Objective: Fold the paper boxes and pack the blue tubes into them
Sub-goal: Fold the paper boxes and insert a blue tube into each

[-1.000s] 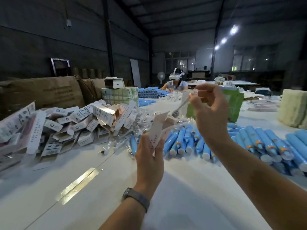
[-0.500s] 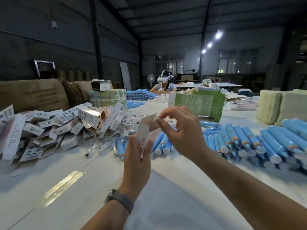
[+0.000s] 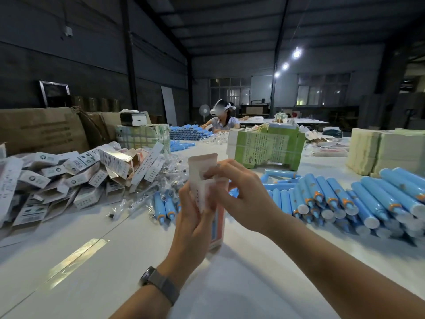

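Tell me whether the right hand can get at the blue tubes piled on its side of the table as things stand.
Probably yes, but not right away. The blue tubes lie uncovered on the table just beyond the right hand, with nothing between them. That hand is busy, though, pinching the top flap of the paper box which the left hand holds.

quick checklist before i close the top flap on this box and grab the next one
1. Left hand grips the paper box upright: ok.
2. Right hand pinches at the box's open top: ok.
3. Top flap free to fold down: ok, it stands up and unfolded.
4. Blue tube fully seated inside the box: cannot tell, the hands hide the opening.
5. Bottom end closed and resting on the table: cannot tell, the left hand and wrist cover part of it.
6. More blue tubes within reach for the next box: ok, a pile lies just right of the hands.
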